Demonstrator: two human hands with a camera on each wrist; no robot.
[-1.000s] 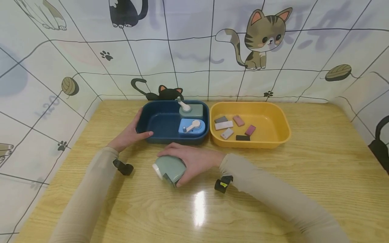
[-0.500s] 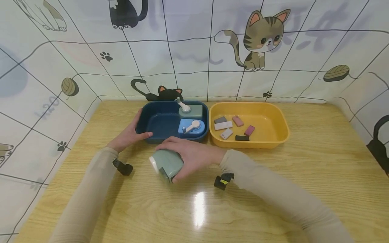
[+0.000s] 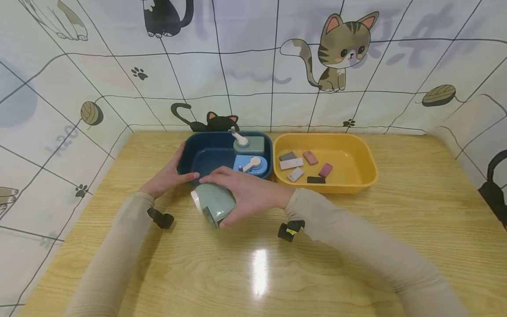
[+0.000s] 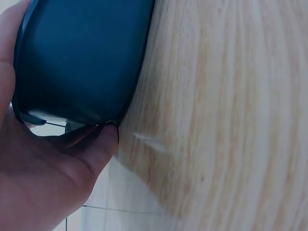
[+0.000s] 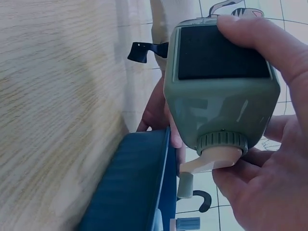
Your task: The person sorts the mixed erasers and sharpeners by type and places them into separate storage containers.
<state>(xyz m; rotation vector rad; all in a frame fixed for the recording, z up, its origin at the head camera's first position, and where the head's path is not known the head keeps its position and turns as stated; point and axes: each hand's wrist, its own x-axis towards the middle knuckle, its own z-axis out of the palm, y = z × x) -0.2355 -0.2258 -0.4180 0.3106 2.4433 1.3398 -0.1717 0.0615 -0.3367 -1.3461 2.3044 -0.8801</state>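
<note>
My right hand [image 3: 253, 193] grips a sage-green hand-crank pencil sharpener [image 3: 215, 200], raised just in front of a navy-blue bin [image 3: 206, 159]. In the right wrist view, its pale crank [image 5: 211, 160] and dark panel [image 5: 221, 53] show, with thumb and fingers around the body. My left hand [image 3: 168, 178] holds the bin's left end, thumb over the front rim and fingers along the outer wall. Inside the bin's right side lie a blue crank sharpener [image 3: 247, 164] and another green one [image 3: 251, 144] behind it. My right hand partly hides the bin's front edge.
Against the navy bin's right side stands a yellow bin [image 3: 348, 165] with several small eraser-like blocks, such as a white one [image 3: 291, 164] and a black one [image 3: 316, 180]. Both bins sit near the back of the wooden table [image 3: 317, 273], before a cat-print backdrop [image 3: 245, 79].
My right hand has carried the green pencil sharpener up and slightly left, closer to the navy bin's front edge. The left hand and both bins have stayed put.
</note>
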